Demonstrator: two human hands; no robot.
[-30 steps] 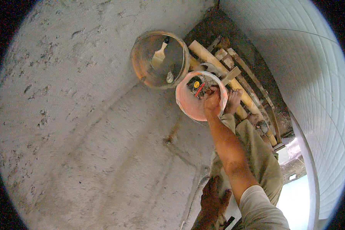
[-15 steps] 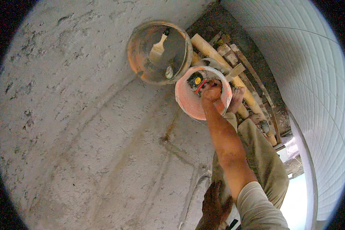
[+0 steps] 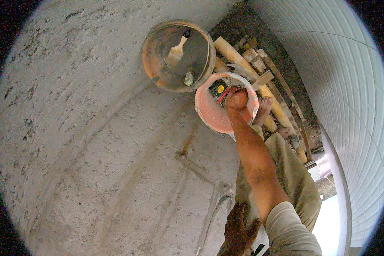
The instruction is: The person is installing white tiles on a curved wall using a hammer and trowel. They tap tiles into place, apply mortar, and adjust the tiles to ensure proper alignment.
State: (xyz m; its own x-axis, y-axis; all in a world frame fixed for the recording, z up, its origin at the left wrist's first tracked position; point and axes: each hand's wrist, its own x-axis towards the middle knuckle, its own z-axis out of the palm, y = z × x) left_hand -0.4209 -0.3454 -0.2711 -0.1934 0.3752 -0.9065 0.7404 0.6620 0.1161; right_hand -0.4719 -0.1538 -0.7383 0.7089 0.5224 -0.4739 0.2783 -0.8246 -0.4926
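Observation:
My right hand (image 3: pixel 237 100) is down inside a small orange-pink bucket (image 3: pixel 212 115). Its fingers are curled closed, and what they grip is hidden under the hand. Beside the fingers lies a thin red stick-like thing (image 3: pixel 223 96), next to a black and yellow tape measure (image 3: pixel 220 88). My left hand (image 3: pixel 240 230) hangs low by my leg, thumb and fingers apart, with nothing visible in it. A larger round tub (image 3: pixel 151 64) stands just beyond the bucket, and in it are a paintbrush (image 3: pixel 176 53) and a small pale lump (image 3: pixel 189 78).
Wooden poles and boards (image 3: pixel 279 109) lie along the right of the bucket, close to my bare foot (image 3: pixel 264 106). A corrugated pale sheet wall (image 3: pixel 341 72) rises at the right. Rough grey concrete (image 3: pixel 115 149) spreads to the left.
My right hand has shifted slightly inside the bucket, its fingers more tightly curled. My left hand has turned a little, with its thumb now spread from the fingers.

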